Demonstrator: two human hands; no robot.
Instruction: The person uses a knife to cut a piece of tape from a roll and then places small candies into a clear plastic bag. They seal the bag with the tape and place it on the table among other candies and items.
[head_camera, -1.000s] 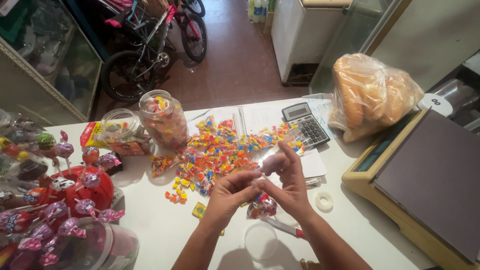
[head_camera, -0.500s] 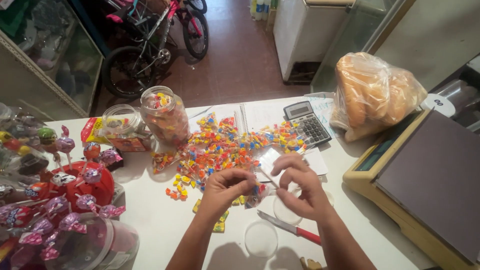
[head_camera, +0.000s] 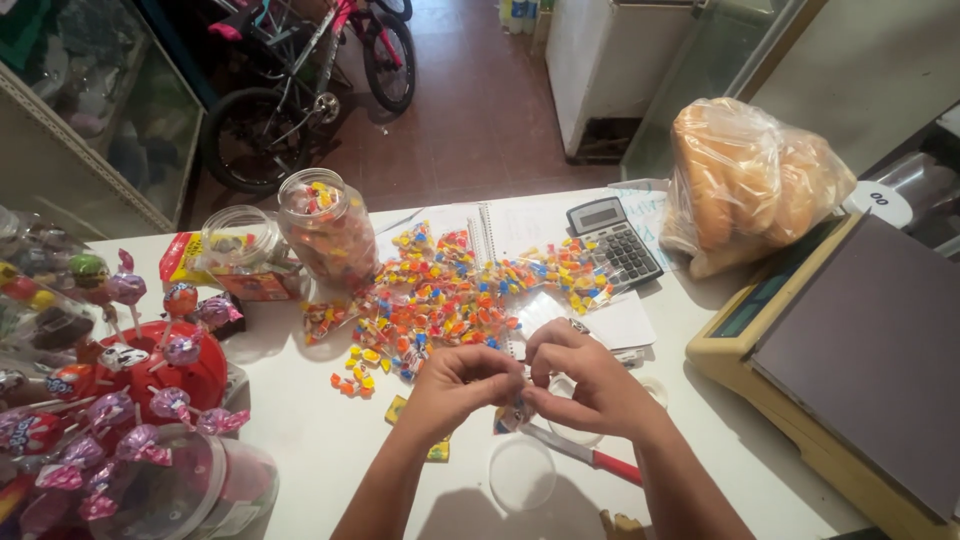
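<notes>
Candies on white table, bike behind.

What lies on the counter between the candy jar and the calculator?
In the head view, a spread of loose wrapped candies covers an open spiral notebook between the candy jar and the calculator.

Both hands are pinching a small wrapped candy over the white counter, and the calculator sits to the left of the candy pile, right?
Not quite. In the head view the calculator sits to the right of the candy pile. Otherwise correct: left hand and right hand pinch a small wrapped candy over the white counter.
</notes>
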